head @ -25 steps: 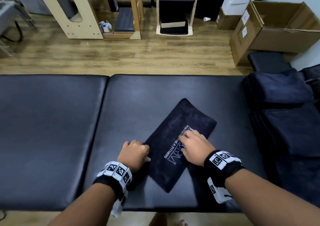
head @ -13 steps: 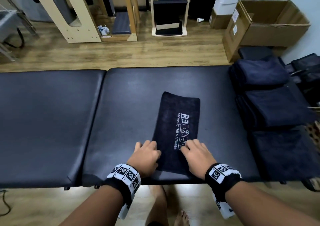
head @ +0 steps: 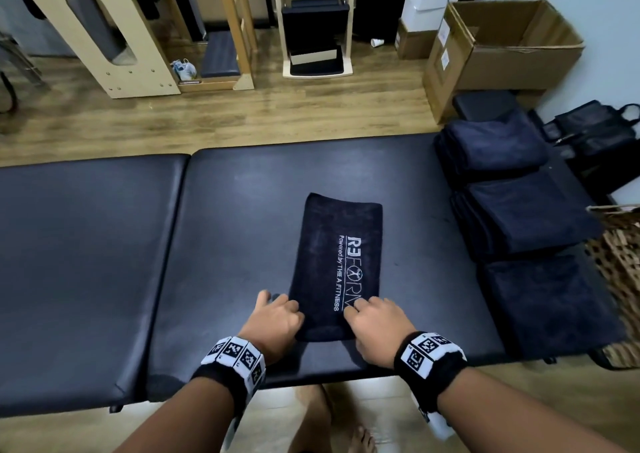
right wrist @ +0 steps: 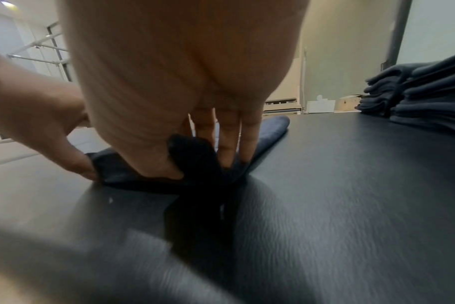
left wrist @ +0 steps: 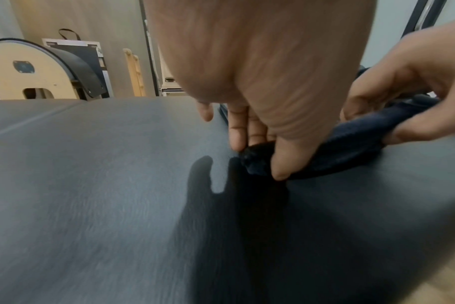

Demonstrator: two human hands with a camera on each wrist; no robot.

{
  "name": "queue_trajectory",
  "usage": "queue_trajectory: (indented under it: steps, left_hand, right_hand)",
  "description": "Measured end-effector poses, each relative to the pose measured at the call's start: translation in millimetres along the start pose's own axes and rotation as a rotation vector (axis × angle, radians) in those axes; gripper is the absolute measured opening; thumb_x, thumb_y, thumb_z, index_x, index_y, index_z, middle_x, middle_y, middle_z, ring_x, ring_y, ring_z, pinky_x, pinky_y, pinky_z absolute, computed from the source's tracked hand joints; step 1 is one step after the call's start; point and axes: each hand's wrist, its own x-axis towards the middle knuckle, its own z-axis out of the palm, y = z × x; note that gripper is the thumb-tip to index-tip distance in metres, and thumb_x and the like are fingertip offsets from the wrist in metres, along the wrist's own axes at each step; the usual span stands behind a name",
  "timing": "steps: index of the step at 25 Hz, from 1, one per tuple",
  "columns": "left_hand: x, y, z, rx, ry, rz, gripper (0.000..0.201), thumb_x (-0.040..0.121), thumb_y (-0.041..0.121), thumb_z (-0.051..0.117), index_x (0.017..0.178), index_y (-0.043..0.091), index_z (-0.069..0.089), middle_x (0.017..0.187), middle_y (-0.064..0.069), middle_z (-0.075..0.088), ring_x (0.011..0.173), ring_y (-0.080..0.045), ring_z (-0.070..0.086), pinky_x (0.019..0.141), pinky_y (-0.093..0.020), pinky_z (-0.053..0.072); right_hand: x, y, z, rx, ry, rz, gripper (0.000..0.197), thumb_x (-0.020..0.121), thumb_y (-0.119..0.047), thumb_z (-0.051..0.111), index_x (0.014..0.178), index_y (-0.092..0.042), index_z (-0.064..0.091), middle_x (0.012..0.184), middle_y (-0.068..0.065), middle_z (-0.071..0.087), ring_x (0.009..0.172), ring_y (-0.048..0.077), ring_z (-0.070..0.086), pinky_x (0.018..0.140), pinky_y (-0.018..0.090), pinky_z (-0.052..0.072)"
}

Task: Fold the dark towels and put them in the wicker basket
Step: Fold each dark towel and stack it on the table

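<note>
1 logo towel (head: 341,262) on counter (head: 242,217), 3 folded-towel stacks (head: 523,217), 1 wicker basket (head: 620,255), 2 hands (head: 273,324), 1 open cardboard box (head: 502,47).

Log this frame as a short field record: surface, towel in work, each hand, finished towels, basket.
surface: black padded table
towel in work: dark towel, folded to a long strip, white logo up, lying flat
left hand: left hand pinches the near left corner
right hand: right hand pinches the near right corner
finished towels: folded stacks at the table's right end
basket: wicker basket, right edge, mostly out of frame
</note>
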Motion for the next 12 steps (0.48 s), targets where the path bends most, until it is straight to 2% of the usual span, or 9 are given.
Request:
queue_trajectory:
  steps: [2,3,4,6,7,9,11,12]
  left_hand:
    - [9,-10,-14,-0.09,-0.008,-0.025,0.026,0.049,0.031,0.072,0.07,0.024,0.059,0.074,0.007,0.061,0.075,-0.02,0.06,0.073,-0.038,0.038]
    - [16,-17,-24,-0.157,-0.038,-0.061,0.022,0.059,0.03,0.065,0.08,0.024,0.058,0.084,0.005,0.065,0.085,-0.021,0.061,0.079,-0.04,0.035]
    - [24,-25,-36,-0.218,-0.057,-0.09,0.021,0.067,0.029,0.059,0.088,0.025,0.056,0.092,0.003,0.067,0.092,-0.022,0.061,0.084,-0.04,0.033]
    - [39,-45,-58,-0.407,-0.083,-0.137,0.024,0.072,0.029,0.059,0.096,0.028,0.057,0.095,0.005,0.068,0.097,-0.022,0.061,0.089,-0.038,0.035]
    - [48,-57,-70,-0.525,-0.099,-0.171,0.026,0.071,0.028,0.061,0.097,0.03,0.06,0.093,0.008,0.067,0.096,-0.02,0.062,0.089,-0.036,0.04]
    - [69,-81,-92,-0.727,-0.095,-0.206,0.025,0.07,0.024,0.064,0.093,0.033,0.064,0.087,0.009,0.068,0.089,-0.016,0.064,0.081,-0.027,0.049]
    - [92,-99,-109,-0.833,-0.058,-0.21,0.023,0.073,0.018,0.067,0.092,0.03,0.067,0.086,0.006,0.07,0.083,-0.012,0.065,0.07,-0.02,0.048]
    - [105,-106,-116,-0.855,-0.034,-0.212,0.023,0.075,0.016,0.068,0.095,0.028,0.068,0.088,0.005,0.07,0.083,-0.011,0.065,0.069,-0.019,0.046]
  right_hand:
    - [10,9,-15,0.106,0.027,0.025,0.026,0.08,-0.019,0.055,0.105,-0.013,0.056,0.107,0.008,0.062,0.094,0.035,0.063,0.073,0.041,0.051]
    - [14,14,-22,0.16,0.054,0.039,0.025,0.083,-0.02,0.051,0.107,-0.013,0.054,0.111,0.008,0.06,0.099,0.035,0.062,0.077,0.041,0.052]
    - [18,21,-28,0.201,0.089,0.06,0.024,0.084,-0.022,0.049,0.106,-0.014,0.054,0.111,0.007,0.059,0.1,0.033,0.061,0.078,0.041,0.053]
    - [25,34,-43,0.273,0.117,0.117,0.022,0.082,-0.025,0.049,0.102,-0.016,0.052,0.106,0.005,0.06,0.098,0.032,0.062,0.076,0.041,0.053]
    - [31,42,-51,0.318,0.129,0.152,0.022,0.081,-0.027,0.049,0.102,-0.018,0.05,0.104,0.003,0.062,0.096,0.032,0.063,0.075,0.041,0.053]
    - [43,59,-68,0.389,0.148,0.233,0.026,0.08,-0.03,0.051,0.104,-0.022,0.048,0.101,0.002,0.065,0.093,0.032,0.064,0.074,0.041,0.053]
    - [57,77,-84,0.441,0.199,0.291,0.026,0.08,-0.031,0.053,0.105,-0.026,0.048,0.098,0.001,0.067,0.089,0.032,0.064,0.074,0.04,0.054]
    - [64,86,-91,0.472,0.223,0.319,0.026,0.08,-0.031,0.055,0.105,-0.027,0.049,0.096,0.001,0.068,0.088,0.032,0.064,0.075,0.04,0.054]
